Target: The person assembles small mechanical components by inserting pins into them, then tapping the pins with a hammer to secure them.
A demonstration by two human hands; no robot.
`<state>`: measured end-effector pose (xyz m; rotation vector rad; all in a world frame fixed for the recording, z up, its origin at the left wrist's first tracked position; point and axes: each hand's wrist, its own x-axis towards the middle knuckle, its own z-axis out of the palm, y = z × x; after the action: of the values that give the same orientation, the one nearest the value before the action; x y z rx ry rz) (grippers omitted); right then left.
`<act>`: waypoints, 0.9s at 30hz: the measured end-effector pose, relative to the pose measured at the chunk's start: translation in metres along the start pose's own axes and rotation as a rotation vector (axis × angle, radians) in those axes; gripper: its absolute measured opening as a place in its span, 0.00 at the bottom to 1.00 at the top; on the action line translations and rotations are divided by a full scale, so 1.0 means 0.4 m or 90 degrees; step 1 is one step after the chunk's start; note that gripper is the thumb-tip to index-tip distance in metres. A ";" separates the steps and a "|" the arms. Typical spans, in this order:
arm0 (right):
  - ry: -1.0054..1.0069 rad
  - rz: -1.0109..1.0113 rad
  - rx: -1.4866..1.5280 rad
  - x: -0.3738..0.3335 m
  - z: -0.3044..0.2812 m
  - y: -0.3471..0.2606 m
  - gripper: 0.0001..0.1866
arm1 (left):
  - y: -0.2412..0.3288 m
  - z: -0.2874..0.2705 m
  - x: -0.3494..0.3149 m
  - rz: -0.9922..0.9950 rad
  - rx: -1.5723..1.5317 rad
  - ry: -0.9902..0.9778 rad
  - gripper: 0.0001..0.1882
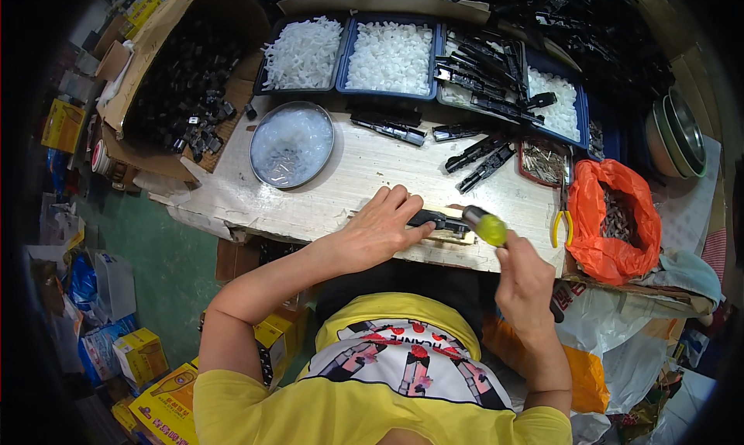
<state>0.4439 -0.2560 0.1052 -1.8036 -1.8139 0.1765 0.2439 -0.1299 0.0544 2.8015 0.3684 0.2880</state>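
My left hand (381, 226) is closed around one end of a long black plastic part (443, 222), with thumb and fingers pressing it down. The part lies in a pale yellowish block (466, 238) at the front edge of the table. My right hand (525, 284) grips a small mallet (490, 228) with a dark head and a yellow-green face. The mallet's head is just above the right end of the part; whether they touch I cannot tell. Most of its handle is hidden by my fingers. Several similar black parts (484, 166) lie farther back.
Blue trays (349, 65) of white plastic pieces line the back. A round metal dish (325, 170) stands left of centre. To the right are yellow-handled pliers (570, 229), a small tray of metal pins (542, 163) and an orange bag (593, 251). A cardboard box (128, 108) of black pieces stands left.
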 end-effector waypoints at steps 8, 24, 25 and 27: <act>0.010 -0.039 -0.037 0.019 0.006 -0.020 0.08 | 0.009 -0.012 0.007 -0.030 -0.010 -0.022 0.15; -0.040 -0.026 0.069 0.061 0.032 -0.013 0.09 | -0.010 0.007 0.012 -0.213 -0.155 0.102 0.27; 0.042 -0.068 0.114 0.070 0.037 -0.019 0.09 | -0.010 0.012 0.010 -0.218 -0.168 0.120 0.28; -0.049 -0.050 0.045 0.075 0.058 -0.015 0.08 | -0.008 0.020 0.007 -0.222 -0.178 0.139 0.29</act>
<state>0.4299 -0.2210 0.0977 -1.6954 -1.9045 0.2803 0.2478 -0.1283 0.0462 2.3854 0.7901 0.5201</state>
